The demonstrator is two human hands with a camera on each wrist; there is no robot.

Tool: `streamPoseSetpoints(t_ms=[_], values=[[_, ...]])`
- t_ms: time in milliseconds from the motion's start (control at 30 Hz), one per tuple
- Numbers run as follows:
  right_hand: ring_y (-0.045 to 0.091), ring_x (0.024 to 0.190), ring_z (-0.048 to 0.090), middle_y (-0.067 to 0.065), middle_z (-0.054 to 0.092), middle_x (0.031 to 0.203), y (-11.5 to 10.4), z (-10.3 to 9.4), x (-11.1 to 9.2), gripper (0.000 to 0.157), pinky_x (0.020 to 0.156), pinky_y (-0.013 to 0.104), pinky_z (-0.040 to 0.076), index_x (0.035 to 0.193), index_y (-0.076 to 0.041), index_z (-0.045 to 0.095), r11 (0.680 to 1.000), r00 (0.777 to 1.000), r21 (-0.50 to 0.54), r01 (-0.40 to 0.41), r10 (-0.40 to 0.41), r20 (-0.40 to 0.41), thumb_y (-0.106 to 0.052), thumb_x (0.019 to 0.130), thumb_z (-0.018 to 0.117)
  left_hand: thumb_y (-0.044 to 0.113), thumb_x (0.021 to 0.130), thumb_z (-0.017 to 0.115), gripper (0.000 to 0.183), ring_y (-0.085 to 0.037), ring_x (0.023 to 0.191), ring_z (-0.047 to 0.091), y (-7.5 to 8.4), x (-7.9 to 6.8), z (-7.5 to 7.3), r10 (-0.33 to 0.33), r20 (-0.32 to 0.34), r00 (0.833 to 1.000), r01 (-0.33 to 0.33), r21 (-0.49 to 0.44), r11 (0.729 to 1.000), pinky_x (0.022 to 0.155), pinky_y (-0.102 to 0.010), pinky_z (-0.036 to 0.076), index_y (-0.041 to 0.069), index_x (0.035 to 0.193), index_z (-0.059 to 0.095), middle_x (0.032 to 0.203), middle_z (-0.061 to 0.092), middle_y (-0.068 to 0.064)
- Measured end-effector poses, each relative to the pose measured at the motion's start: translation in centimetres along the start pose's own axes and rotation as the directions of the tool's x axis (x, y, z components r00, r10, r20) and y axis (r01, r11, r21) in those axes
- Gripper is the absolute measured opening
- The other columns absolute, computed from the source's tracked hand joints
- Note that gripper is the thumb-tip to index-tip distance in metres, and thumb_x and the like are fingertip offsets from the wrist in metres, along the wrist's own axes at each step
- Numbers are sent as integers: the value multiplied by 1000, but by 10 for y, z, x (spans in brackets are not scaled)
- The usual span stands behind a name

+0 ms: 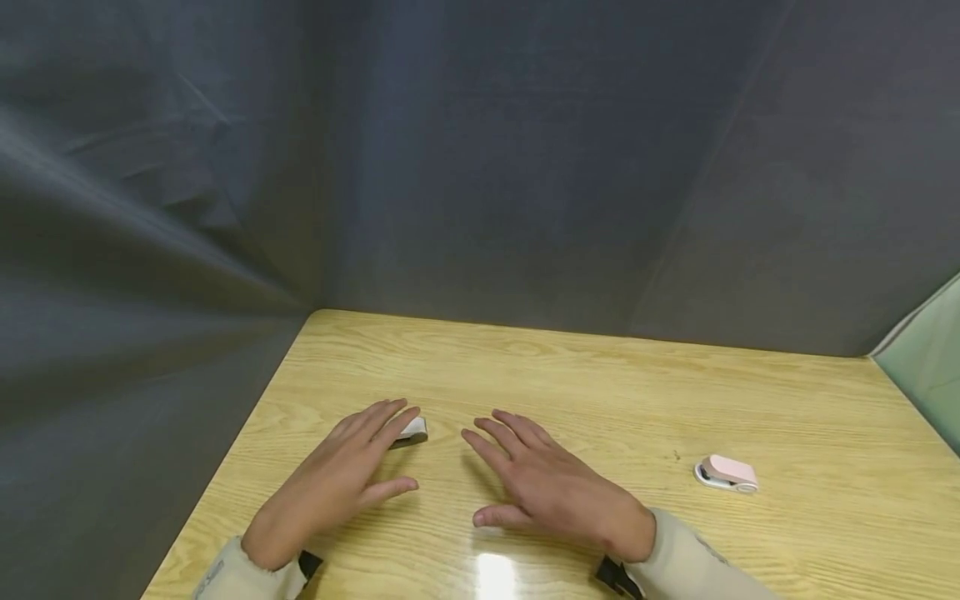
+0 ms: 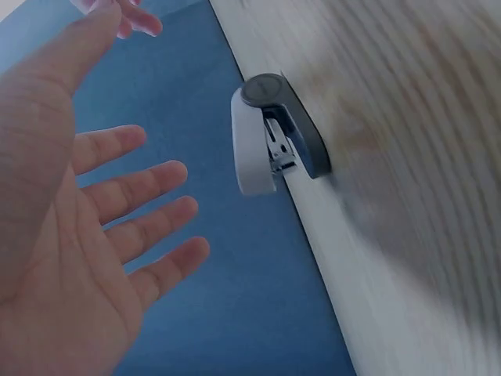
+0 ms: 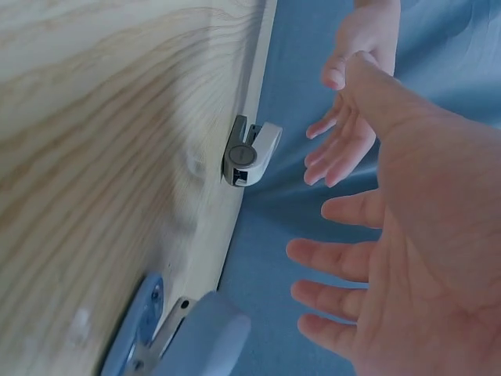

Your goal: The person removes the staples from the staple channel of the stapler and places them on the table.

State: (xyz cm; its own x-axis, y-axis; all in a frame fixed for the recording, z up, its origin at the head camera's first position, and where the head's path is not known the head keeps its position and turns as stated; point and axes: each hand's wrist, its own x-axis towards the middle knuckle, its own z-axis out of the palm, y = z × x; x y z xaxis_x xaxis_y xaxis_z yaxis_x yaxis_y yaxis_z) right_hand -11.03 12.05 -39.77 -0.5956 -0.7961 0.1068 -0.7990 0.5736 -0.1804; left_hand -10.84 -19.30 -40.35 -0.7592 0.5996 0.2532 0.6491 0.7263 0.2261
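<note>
A small white and dark grey stapler lies on the table, partly hidden behind the fingers of my left hand. In the left wrist view that stapler appears whole, apart from the spread fingers. My right hand hovers over the table with fingers extended, holding nothing. To its right rests a pink stapler with a white base. A stapler also shows at the bottom of the right wrist view, bluish there and cut off by the frame. Both palms are bare in the wrist views.
The wood-grain table is bordered by a dark curtain at the back and left. A pale green surface shows past the right edge. Light glares off the tabletop near the front.
</note>
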Motion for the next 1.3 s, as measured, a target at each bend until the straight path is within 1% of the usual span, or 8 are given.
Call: streamPoseSetpoints(t_ms=[267,400,500,633,867,1033,1200,1300], values=[[34,150,27,15,36,160,-2,1,10,88,118,49,25,162,-11,26,999,1000,-31,23,-23,-11,-68,99,47,52,95,70,82,-39,143,40,-8,0,1,-29,-3,1000,29,17,999,108,-61,37,9,157,39,156,42,-17],[32,150,26,13,36,160,-4,2,15,87,119,48,25,162,-10,27,999,999,-34,32,-33,-24,-68,100,45,53,94,71,82,-38,142,41,-14,-2,2,-48,-6,999,48,1,999,107,-61,38,9,156,41,155,44,-18],[33,149,27,13,37,160,-5,3,20,86,118,48,26,162,-9,27,999,999,-25,35,-36,-29,-67,101,45,51,94,73,81,-37,141,42,-18,-4,2,-63,-9,998,63,-14,998,107,-61,38,7,155,42,154,45,-18],[37,148,30,16,38,158,-5,4,28,86,117,51,28,161,-8,28,1000,1000,-20,23,-23,-20,-66,101,46,49,94,73,80,-38,141,43,-24,-5,4,-65,-11,998,64,-17,998,106,-62,38,5,154,43,153,45,-20],[40,144,37,18,44,154,-5,2,39,85,115,51,31,159,-5,32,997,1000,-80,-17,16,-15,-66,101,44,47,96,72,78,-38,140,43,-33,-3,3,-85,0,996,85,-12,996,107,-61,37,4,154,42,153,46,-20],[35,143,39,15,45,153,-7,3,46,84,115,49,32,159,-5,33,996,999,-83,-45,45,5,-65,101,47,46,96,72,76,-37,138,46,-38,-2,4,-101,8,995,101,-27,995,106,-61,38,4,153,44,150,48,-18],[31,138,44,14,49,149,-11,6,54,82,112,46,37,158,-4,35,992,1000,-120,-29,29,1,-61,101,53,45,96,73,71,-37,133,51,-43,-1,3,-122,25,992,123,-46,991,104,-61,40,5,150,48,146,53,-15],[29,136,47,13,51,147,-13,6,59,80,110,45,39,157,-5,36,991,1000,-128,-28,28,-7,-59,101,57,45,96,73,68,-38,131,53,-45,-1,2,-134,40,990,136,-59,989,102,-62,42,6,147,53,144,54,-14]])
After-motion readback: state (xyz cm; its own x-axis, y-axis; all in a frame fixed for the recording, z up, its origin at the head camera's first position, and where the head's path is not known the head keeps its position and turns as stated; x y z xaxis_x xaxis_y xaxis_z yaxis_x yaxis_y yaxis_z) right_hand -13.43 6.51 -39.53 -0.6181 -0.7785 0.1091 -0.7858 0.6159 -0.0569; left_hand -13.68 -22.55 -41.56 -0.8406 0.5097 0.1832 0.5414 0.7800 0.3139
